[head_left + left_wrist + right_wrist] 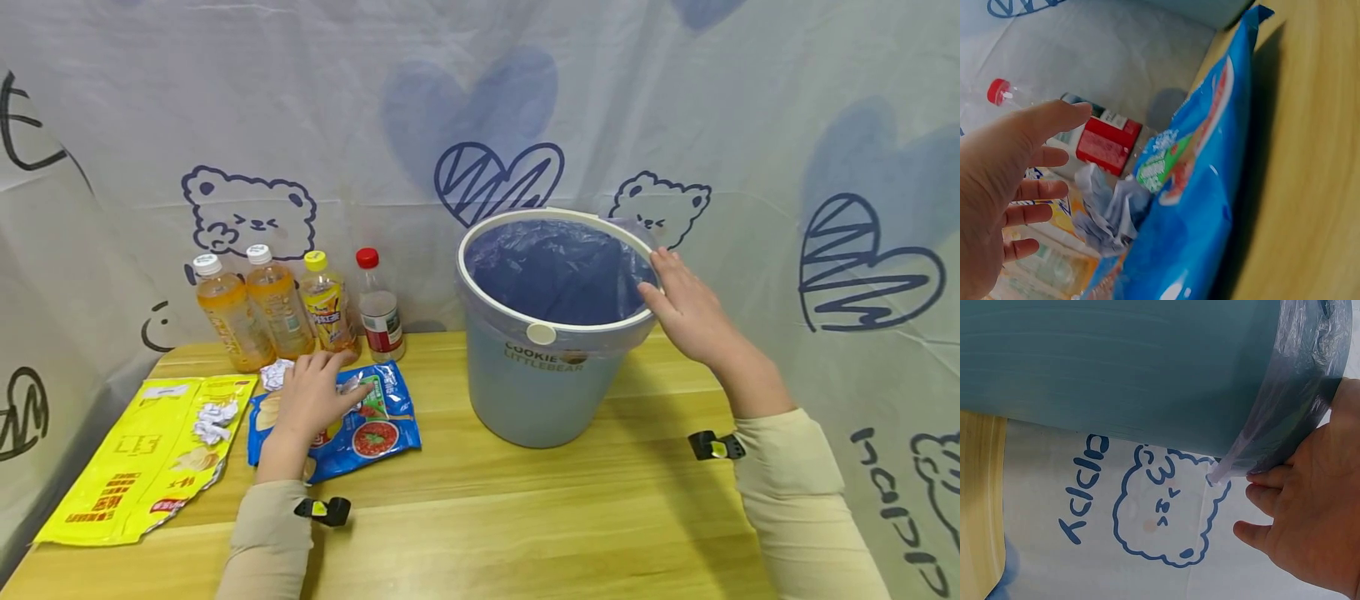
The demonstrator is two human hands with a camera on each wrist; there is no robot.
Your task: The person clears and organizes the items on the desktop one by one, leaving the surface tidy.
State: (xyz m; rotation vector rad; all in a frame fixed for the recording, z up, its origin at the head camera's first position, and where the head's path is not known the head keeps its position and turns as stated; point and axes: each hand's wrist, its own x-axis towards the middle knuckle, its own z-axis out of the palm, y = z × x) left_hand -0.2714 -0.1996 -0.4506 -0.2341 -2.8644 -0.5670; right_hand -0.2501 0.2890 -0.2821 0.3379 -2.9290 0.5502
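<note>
Left hand (315, 396) above a shiny blue plastic snack bag (375, 437); right hand (690, 317) at a tall blue-grey plastic bin (540, 400).
The left hand, fingers spread and gripping nothing, is near crumpled white paper (1110, 212) lying on the bag; the right holds the bin's off-white rim (462, 258), thumb over the edge. The bin stands toward the far side of the yellow wood-grain table (487, 525); bare wood separates it from the bag and extends in front. A flat yellow packet (150, 467) lies along the left edge. The bin reads "COOKIE LITTLEBEAR"; the pale curtain (337, 100) shows "happ".
</note>
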